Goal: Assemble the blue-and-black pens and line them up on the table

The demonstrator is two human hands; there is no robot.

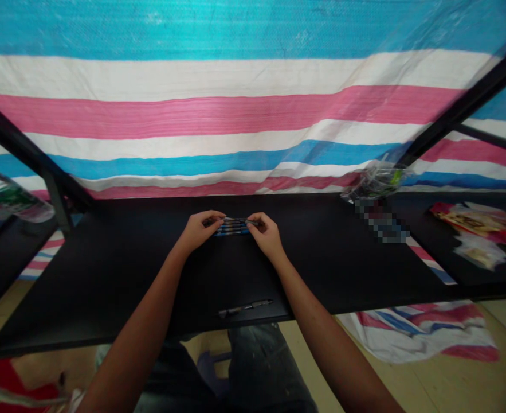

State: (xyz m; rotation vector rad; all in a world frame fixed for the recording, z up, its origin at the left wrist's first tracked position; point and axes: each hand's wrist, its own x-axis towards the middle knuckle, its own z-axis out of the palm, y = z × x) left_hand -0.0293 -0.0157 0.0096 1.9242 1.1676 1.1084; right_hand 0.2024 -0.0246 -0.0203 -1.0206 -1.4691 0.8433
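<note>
Fingers of the left hand (201, 230) and right hand (267, 232) pinch opposite ends of stacked pens (234, 227); nearer lies a single pen (246, 308) on the black table (149, 310).

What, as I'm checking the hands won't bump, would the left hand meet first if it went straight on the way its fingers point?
Past the pens it touches, the left hand would probably meet the right hand; depth is unclear.
</note>
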